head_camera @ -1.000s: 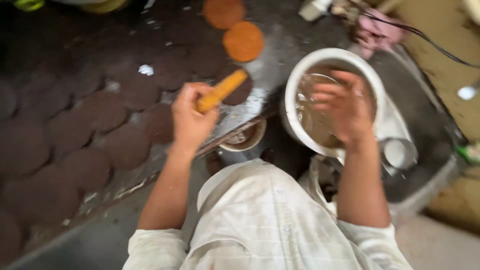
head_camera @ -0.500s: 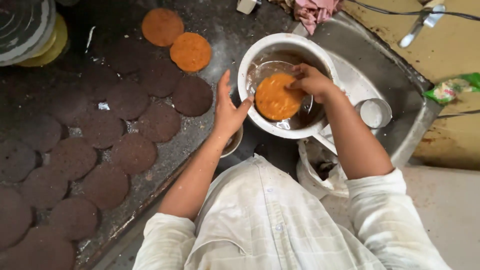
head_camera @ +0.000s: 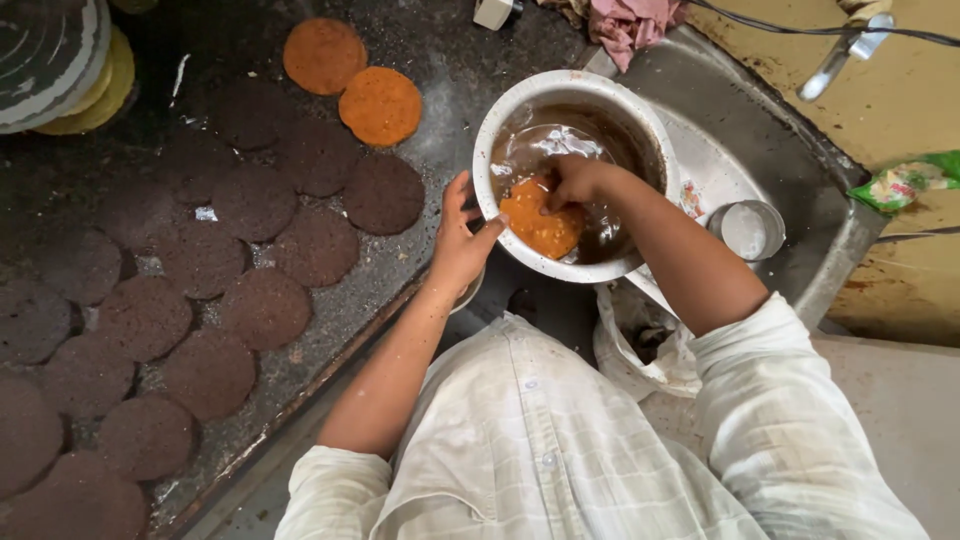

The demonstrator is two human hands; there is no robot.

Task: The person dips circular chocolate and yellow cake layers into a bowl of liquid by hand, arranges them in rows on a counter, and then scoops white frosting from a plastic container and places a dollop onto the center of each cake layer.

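Surface (head_camera: 450, 60): dark, gritty, crowded with round brown discs (head_camera: 265, 308); far-left ones cut off.
Bowl (head_camera: 500, 130): white, round, murky brown liquid.
Right hand (head_camera: 575, 180): pressing an orange disc (head_camera: 540, 225) in the liquid; fingertips seemingly submerged.
Left hand (head_camera: 460, 240): spread wide, bracing the bowl's rim.

My view is sharp and evenly lit; glare shines on the brown water (head_camera: 560, 145) in the bowl (head_camera: 500, 130), and the counter (head_camera: 60, 210) at nine o'clock stays dim.
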